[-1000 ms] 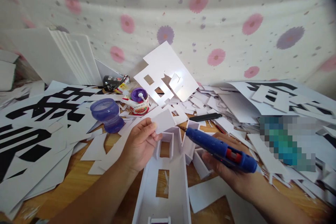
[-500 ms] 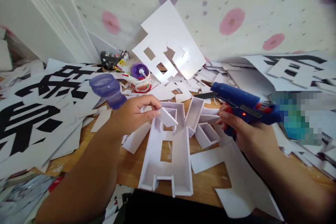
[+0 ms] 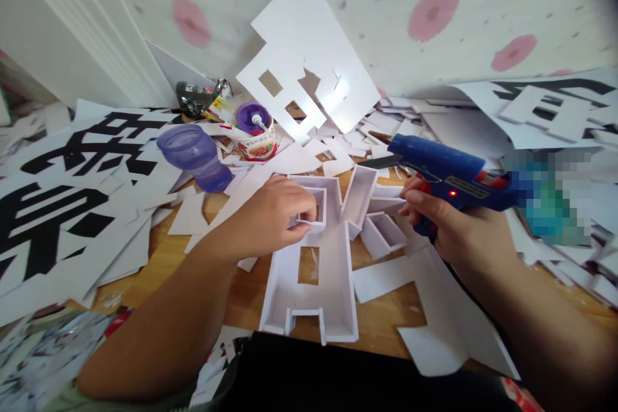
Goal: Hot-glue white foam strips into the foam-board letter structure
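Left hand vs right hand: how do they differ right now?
The left hand reaches down into the white foam-board model, fingers pressing a small strip; the right hand is raised beside it, gripping the blue glue gun, whose nozzle points left. Both are bare.

Large black characters on the white sheets (image 3: 72, 206); none clearly readable.

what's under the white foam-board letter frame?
Wooden tabletop shows through the white foam-board letter frame at its cutout. The left hand covers a small white piece pressed into the upper cell; beneath that is hidden.
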`<act>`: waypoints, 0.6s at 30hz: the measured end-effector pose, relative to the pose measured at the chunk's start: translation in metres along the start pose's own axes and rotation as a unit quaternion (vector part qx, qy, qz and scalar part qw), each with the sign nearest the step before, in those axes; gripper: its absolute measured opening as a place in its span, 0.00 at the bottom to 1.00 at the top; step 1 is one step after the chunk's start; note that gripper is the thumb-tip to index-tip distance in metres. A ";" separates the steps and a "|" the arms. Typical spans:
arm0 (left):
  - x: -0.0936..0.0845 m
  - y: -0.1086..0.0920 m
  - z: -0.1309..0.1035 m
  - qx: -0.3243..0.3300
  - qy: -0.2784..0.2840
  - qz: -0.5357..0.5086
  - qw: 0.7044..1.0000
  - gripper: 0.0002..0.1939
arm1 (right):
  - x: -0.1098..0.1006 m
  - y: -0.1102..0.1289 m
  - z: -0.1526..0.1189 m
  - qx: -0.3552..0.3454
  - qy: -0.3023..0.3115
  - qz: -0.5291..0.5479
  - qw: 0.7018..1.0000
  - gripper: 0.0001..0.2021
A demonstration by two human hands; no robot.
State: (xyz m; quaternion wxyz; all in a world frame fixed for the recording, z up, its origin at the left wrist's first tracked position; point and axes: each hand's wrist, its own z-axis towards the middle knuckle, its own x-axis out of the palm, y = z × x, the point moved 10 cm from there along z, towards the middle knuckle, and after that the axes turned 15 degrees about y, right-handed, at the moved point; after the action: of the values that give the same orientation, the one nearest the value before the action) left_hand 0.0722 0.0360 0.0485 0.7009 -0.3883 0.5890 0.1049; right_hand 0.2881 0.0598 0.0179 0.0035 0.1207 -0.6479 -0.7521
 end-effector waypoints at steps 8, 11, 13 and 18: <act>0.007 0.007 0.006 -0.025 0.011 0.019 0.999 0.07 | 0.005 0.006 0.000 -0.003 0.018 -0.003 1.000 0.13; 0.010 0.008 0.007 -0.027 0.020 0.023 0.999 0.08 | 0.007 0.005 -0.001 0.010 0.026 -0.002 1.000 0.12; 0.011 0.008 0.008 -0.027 0.025 0.021 0.999 0.09 | 0.008 0.007 -0.001 0.012 0.024 -0.006 1.000 0.12; 0.011 0.011 0.008 -0.028 0.022 0.008 0.999 0.09 | 0.008 0.007 -0.002 0.018 0.023 -0.025 0.999 0.12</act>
State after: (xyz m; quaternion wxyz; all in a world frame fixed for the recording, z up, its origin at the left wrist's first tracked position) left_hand 0.0750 0.0455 0.0340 0.6754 -0.4051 0.6047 0.1184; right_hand 0.2801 0.0549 0.0233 -0.0023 0.1543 -0.6576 -0.7374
